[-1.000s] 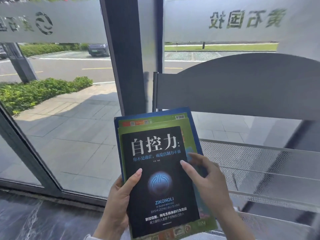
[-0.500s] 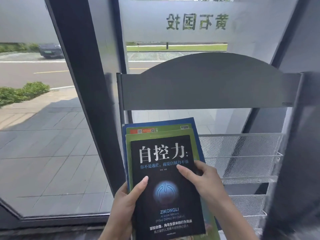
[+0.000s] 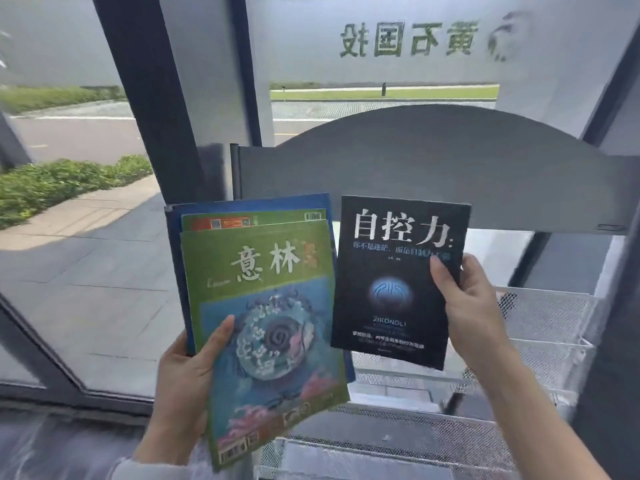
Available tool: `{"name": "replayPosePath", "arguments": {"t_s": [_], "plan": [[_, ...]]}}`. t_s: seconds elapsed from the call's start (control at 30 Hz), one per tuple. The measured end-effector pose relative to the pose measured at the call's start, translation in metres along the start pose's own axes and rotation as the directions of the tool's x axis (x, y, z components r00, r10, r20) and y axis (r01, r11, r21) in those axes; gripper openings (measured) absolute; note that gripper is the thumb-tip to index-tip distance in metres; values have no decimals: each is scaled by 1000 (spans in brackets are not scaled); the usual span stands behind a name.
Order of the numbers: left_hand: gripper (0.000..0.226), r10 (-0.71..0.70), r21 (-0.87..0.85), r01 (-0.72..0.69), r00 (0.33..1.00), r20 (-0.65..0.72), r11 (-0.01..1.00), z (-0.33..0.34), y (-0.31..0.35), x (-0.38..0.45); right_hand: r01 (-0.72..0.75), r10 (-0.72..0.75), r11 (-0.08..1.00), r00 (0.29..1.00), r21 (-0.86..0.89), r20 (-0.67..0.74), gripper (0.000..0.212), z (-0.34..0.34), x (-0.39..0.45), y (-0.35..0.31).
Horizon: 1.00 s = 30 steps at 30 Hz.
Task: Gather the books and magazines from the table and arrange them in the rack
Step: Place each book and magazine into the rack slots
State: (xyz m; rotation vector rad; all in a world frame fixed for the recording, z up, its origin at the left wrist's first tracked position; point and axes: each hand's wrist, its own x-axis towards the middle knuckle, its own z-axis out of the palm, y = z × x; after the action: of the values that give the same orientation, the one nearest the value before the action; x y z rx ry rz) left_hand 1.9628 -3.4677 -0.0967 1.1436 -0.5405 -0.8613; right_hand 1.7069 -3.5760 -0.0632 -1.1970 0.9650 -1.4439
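My left hand [image 3: 188, 386] holds a stack of magazines [image 3: 263, 306] upright at its lower left edge; a green and blue cover is on top, another green one and a blue one lie behind it. My right hand [image 3: 471, 306] grips a black book [image 3: 391, 271] with white Chinese title by its right edge, held apart to the right of the stack. Both are in front of the grey metal rack [image 3: 433, 168], whose white mesh shelves [image 3: 547, 317] step down at lower right.
A glass wall with dark frames [image 3: 149, 109] stands directly behind and left of the rack. Another dark post [image 3: 609, 341] borders the rack on the right. A dark marble sill [image 3: 52, 445] runs along the bottom left.
My right hand has lifted the black book off the top of the stack and moved it to the right. The green magazine cover is now exposed. The view has come closer to the rack.
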Motion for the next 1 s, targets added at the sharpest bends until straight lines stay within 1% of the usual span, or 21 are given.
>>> {"name": "replayPosePath", "arguments": {"t_s": [0.03,0.07,0.1,0.17,0.27,0.33,0.4,0.47,0.5,0.57,0.6,0.63,0.67,0.73,0.77,0.8,0.9,1.0], "plan": [[50,51,21,-50,998,-39,999,0,2,-2,36,-36,999,999,0,13,7,-5,9,-2],[49,105,42,-102,991,-82,994,0,2,-4,63,-63,998,998,-2,29,4,-8,19,-3],[42,150,64,-143,981,-122,988,0,2,-7,90,-90,996,995,-10,42,3,-9,28,-3],[29,240,137,-215,949,-203,967,2,1,-13,120,-117,992,989,-26,87,10,-10,46,3],[16,317,227,-259,908,-274,939,1,0,-20,158,-145,983,980,-93,138,15,-5,64,21],[15,333,263,-256,889,-314,930,-1,0,-24,193,-171,966,976,-170,136,9,0,73,36],[17,327,262,-247,888,-325,933,-2,1,-27,222,-204,938,975,-266,93,6,5,80,49],[19,307,238,-235,892,-331,942,-1,2,-31,204,-203,934,979,-295,34,8,6,85,62],[24,298,225,-231,893,-338,947,0,2,-31,173,-182,934,983,-314,1,13,6,87,69],[46,279,202,-220,898,-340,954,1,2,-31,130,-155,916,987,-379,-34,24,4,87,83],[55,274,198,-216,899,-341,956,0,0,-30,128,-153,912,988,-389,-33,27,3,85,88],[59,272,199,-213,899,-342,957,1,-1,-29,133,-157,909,987,-394,-30,30,1,84,94],[58,273,205,-212,899,-342,956,2,-1,-28,152,-178,897,984,-415,-25,33,-1,81,100],[46,271,216,-206,899,-343,955,3,-2,-27,191,-232,835,973,-516,-14,37,-6,76,108],[41,266,218,-199,901,-343,955,4,-1,-27,206,-259,799,966,-565,-15,35,-9,75,112],[42,259,215,-193,904,-341,957,5,-2,-26,213,-278,767,961,-605,-14,32,-14,74,115],[62,211,179,-157,917,-338,971,6,-6,-23,193,-261,673,965,-714,15,27,-28,69,123],[66,152,128,-118,941,-301,985,7,-11,-21,194,-221,601,973,-775,72,26,-38,64,131]]}}
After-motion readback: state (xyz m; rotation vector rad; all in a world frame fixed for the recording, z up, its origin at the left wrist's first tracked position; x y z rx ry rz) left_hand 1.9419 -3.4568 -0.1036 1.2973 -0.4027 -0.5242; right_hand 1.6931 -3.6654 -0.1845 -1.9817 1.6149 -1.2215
